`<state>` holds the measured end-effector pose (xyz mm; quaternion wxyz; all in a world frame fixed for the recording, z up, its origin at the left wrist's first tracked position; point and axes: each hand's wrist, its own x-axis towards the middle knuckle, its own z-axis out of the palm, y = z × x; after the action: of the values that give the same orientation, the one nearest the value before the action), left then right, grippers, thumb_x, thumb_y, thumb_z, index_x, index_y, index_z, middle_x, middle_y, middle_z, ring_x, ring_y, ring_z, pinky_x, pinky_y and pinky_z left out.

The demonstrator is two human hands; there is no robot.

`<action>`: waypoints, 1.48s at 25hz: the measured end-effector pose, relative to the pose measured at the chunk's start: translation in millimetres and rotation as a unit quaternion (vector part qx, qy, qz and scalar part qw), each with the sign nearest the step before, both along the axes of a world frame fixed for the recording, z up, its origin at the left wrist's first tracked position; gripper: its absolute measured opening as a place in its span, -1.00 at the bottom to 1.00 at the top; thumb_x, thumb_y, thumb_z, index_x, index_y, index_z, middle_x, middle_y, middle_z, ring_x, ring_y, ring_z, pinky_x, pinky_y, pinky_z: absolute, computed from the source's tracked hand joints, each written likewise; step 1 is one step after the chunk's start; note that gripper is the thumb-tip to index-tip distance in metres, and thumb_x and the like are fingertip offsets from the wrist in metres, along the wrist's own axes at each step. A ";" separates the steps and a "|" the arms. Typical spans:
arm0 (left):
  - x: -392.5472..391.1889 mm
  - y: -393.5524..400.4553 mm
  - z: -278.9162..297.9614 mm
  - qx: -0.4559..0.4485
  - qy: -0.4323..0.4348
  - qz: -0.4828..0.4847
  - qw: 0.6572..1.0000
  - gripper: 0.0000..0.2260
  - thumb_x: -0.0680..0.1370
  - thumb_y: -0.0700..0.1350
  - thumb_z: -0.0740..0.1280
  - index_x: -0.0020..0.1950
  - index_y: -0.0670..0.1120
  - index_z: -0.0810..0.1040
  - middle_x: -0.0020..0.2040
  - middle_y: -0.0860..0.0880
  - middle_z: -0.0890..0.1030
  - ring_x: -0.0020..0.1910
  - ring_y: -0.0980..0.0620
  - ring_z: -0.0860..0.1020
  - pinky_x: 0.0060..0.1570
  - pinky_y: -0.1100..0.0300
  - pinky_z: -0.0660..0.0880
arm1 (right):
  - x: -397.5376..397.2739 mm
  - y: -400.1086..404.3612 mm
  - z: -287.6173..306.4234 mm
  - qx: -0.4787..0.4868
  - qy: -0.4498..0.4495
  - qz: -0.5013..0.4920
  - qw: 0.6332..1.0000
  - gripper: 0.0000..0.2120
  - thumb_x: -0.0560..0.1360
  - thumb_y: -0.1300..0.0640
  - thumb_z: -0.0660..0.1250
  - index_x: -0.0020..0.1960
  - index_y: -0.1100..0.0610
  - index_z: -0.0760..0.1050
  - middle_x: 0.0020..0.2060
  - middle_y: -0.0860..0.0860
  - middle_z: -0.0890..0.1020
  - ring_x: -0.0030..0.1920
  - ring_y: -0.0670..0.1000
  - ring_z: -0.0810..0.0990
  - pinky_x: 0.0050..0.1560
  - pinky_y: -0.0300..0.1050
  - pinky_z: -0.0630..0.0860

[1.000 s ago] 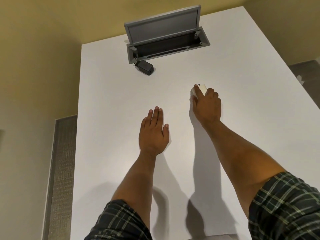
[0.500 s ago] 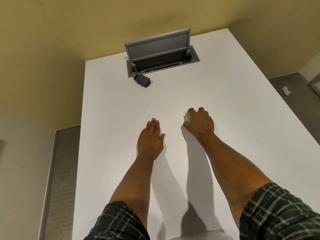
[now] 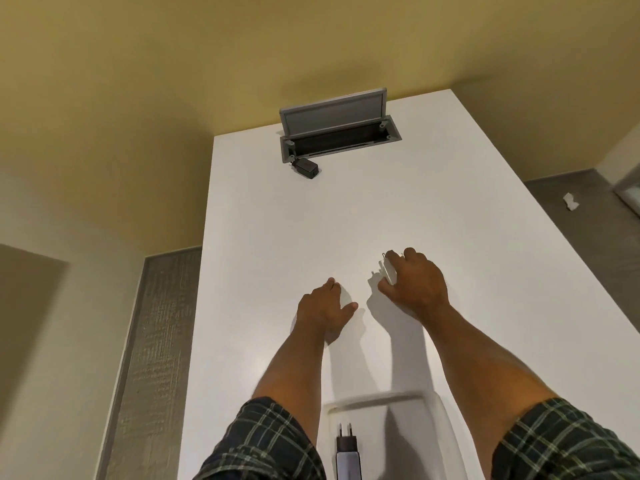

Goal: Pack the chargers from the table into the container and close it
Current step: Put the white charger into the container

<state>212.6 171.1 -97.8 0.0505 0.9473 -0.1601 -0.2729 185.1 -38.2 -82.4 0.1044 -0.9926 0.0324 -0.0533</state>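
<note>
My right hand (image 3: 417, 287) is closed around a white charger (image 3: 388, 271) and holds it just above the white table (image 3: 450, 209), its metal prongs sticking out at the top. My left hand (image 3: 323, 311) rests flat on the table to the left, fingers spread, holding nothing. At the near edge a clear container (image 3: 446, 431) stands open between my forearms, with a grey and black charger (image 3: 347, 453) lying inside it, prongs pointing away. A black charger (image 3: 305, 167) lies at the far end of the table.
A grey flip-up cable box (image 3: 337, 131) is set into the table's far end, lid raised, right behind the black charger. The table's left edge drops to a grey floor panel (image 3: 156, 358). A white scrap (image 3: 570, 201) lies on the floor at right.
My right hand has drawn back toward me with the white charger and lifted it off the table. My left hand slid back too. The container has come into view.
</note>
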 end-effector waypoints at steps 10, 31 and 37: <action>-133.1 28.0 50.3 -0.033 -0.060 -0.047 0.997 -0.20 0.51 0.39 0.22 0.58 -0.10 0.26 0.62 -0.05 0.19 0.59 -0.04 0.18 0.47 -0.01 0.22 | -119.3 29.2 37.1 0.007 -0.027 0.034 0.999 -0.53 0.28 -0.11 0.45 0.12 0.07 0.58 -0.27 0.09 0.52 -0.35 0.17 0.54 -0.46 -0.13 0.44; -242.7 49.4 65.8 0.013 -0.084 -0.123 0.989 0.39 0.07 0.45 0.54 0.64 -0.10 -0.12 0.66 -0.06 -0.01 0.62 -0.05 0.03 0.51 0.00 0.21 | -244.1 55.1 19.1 -0.054 0.128 0.237 0.962 -0.51 0.30 -0.16 0.35 0.17 0.03 0.54 -0.11 0.05 0.60 -0.18 0.12 0.62 -0.29 -0.07 0.55; -244.3 48.8 61.4 0.010 -0.067 -0.092 0.993 0.41 0.07 0.40 0.58 0.65 -0.05 -0.19 0.66 0.01 -0.10 0.64 -0.02 -0.07 0.55 0.01 0.17 | -255.9 75.0 5.3 -0.032 0.231 0.099 0.967 -0.52 0.42 -0.13 0.33 0.28 0.03 0.44 0.08 0.06 0.60 0.04 0.09 0.62 -0.05 -0.06 0.55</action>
<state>-31.7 219.9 -36.4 0.0046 0.9452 -0.2469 -0.2136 -70.9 36.8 -77.2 0.0666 -0.9791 -0.0444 0.1872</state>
